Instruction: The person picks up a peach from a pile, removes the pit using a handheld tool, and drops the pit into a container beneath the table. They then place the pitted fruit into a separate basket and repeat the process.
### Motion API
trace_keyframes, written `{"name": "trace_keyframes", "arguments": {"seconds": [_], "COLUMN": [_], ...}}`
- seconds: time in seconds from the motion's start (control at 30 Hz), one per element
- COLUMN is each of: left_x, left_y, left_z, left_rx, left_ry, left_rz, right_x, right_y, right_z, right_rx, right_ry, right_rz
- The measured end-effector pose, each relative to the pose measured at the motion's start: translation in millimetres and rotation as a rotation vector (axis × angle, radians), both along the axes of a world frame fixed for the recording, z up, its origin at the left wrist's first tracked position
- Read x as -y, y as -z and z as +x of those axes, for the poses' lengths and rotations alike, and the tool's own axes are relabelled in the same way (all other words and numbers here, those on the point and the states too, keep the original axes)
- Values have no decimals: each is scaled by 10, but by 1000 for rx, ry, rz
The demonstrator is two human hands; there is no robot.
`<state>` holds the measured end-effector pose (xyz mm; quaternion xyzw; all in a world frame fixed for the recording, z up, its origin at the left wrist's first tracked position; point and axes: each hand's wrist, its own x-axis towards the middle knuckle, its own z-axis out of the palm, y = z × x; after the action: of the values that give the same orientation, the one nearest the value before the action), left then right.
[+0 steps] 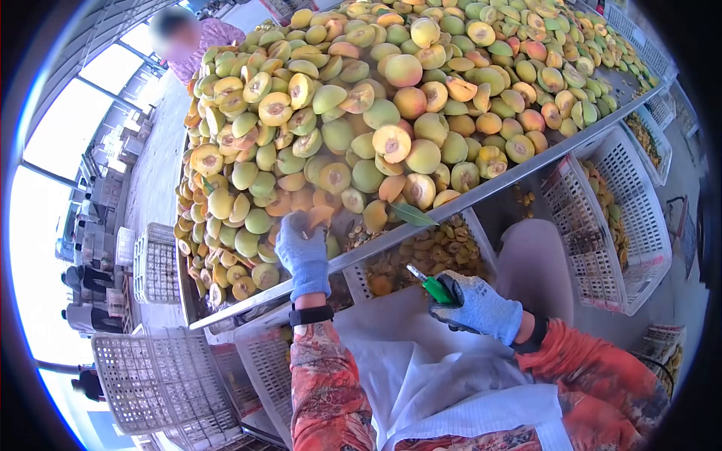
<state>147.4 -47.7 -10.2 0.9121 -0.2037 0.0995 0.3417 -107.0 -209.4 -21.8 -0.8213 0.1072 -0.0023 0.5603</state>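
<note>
A large heap of yellow-green peaches (429, 128), many of them cut in halves with pits or pit hollows showing, covers the metal-edged table (511, 174). My left hand (302, 255), in a blue glove, reaches over the near edge into the heap. Its fingers are curled at an orange peach half (321, 215), which they seem to grip. Above my lap, my right hand (477, 307), also gloved, is closed round the green handle of a small knife (436, 289). The short metal tip points up and left, and part of the handle is hidden in the palm.
Below the table edge sits a crate of cut pieces (429, 252). White plastic crates stand at right (632, 225) and lower left (154, 379). A green leaf (412, 215) lies at the rim. Another person (214, 34) is across the table at far left.
</note>
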Motion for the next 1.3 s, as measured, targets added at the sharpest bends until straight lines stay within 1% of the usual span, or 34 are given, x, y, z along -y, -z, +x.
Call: {"name": "trace_keyframes", "arguments": {"seconds": [0.03, 0.1, 0.13, 0.17, 0.2, 0.23, 0.27, 0.3, 0.33, 0.37, 0.4, 0.43, 0.5, 0.53, 0.57, 0.63, 0.67, 0.7, 0.73, 0.77, 0.8, 0.83, 0.87, 0.9, 0.93, 0.97, 1.0, 1.03, 1.1, 1.13, 1.17, 1.23, 1.27, 1.3], "left_x": [-126, -154, -327, -449, -541, -619, -691, -672, -582, -545, -572, -604, -664, -637, -650, -692, -644, -616, -593, -576, -579, -596, -614, -602, -573, -576, -579, -614, -601, -602, -631, -649, -719, -763], "left_y": [84, -584, -612, -587, -520, -445, -335, -391, -504, -566, -548, -549, -628, -698, -645, -491, -836, -800, -716, -629, -522, -413, -338, -438, -628, -730, -715, -731, -895, -819, -683, -588, -655, -349], "left_z": [-14, -576, -666, -776, -889, -965, -984, -1086, -1213, -1305, -1329, -1386, -1523, -1597, -1624, -1663, -1825, -1833, -1823, -1811, -1807, -1818, -1836, -1881, -1947, -1988, -1940, -1972, -2056, -2037, -2003, -1941, -1995, -1948], "left_rx": [-100, -526, -725, -711, -824, -937, -1028, -1021, -997, -973, -935, -932, -1070, -1087, -1082, -730, -886, -885, -722, -561, -561, -322, -85, -84, -280, -476, -377, -321, -636, -633, -570, -446, -411, -354], "left_ry": [55, 11, 103, 97, 182, 272, 309, 306, 240, 176, 236, 236, 277, 222, 221, 85, 34, 33, -30, -90, -90, -23, 39, 32, -16, -71, -10, 3, -114, -125, -69, -56, -100, -68], "left_rz": [-500, -1110, -1180, -1195, -1363, -1530, -1555, -1575, -1560, -1544, -1418, -1433, -1318, -1355, -1361, -1052, -1102, -1103, -1083, -1057, -1058, -945, -823, -820, -915, -1006, -990, -877, -977, -981, -957, -950, -826, -961], "right_x": [-39, -136, -187, -231, -275, -335, -404, -467, -515, -556, -593, -622, -650, -669, -683, -710, -737, -760, -794, -835, -854, -849, -843, -846, -848, -860, -877, -877, -818, -804, -794, -865, -944, -1033], "right_y": [-33, -173, -240, -313, -392, -491, -604, -698, -768, -821, -866, -900, -889, -880, -879, -902, -897, -890, -877, -863, -861, -896, -956, -983, -959, -917, -886, -872, -841, -708, -673, -704, -745, -785], "right_z": [-11, -16, -14, -4, 7, 21, 45, 71, 96, 117, 140, 159, 176, 182, 186, 135, 103, 72, 42, 16, 4, -5, -17, -19, -9, 0, 7, 18, 30, 59, 27, 54, 72, 87], "right_rx": [9, 146, 154, 251, 347, 349, 335, 318, 358, 356, 413, 470, 495, 515, 536, 476, 459, 441, 441, 368, 296, 296, 290, 281, 282, 271, 262, 267, 441, 466, 467, 325, 258, 190], "right_ry": [-11, -21, -35, -44, -54, -73, -104, -133, -155, -168, -178, -186, -223, -217, -208, -290, -297, -302, -303, -291, -277, -277, -294, -310, -321, -311, -305, -325, -283, -245, -258, -288, -270, -267], "right_rz": [-10, -154, -162, -292, -422, -432, -447, -463, -587, -601, -724, -844, -938, -1054, -1168, -1164, -1207, -1250, -1250, -1082, -914, -914, -679, -443, -439, -449, -457, -451, -673, -767, -760, -720, -670, -580]}}
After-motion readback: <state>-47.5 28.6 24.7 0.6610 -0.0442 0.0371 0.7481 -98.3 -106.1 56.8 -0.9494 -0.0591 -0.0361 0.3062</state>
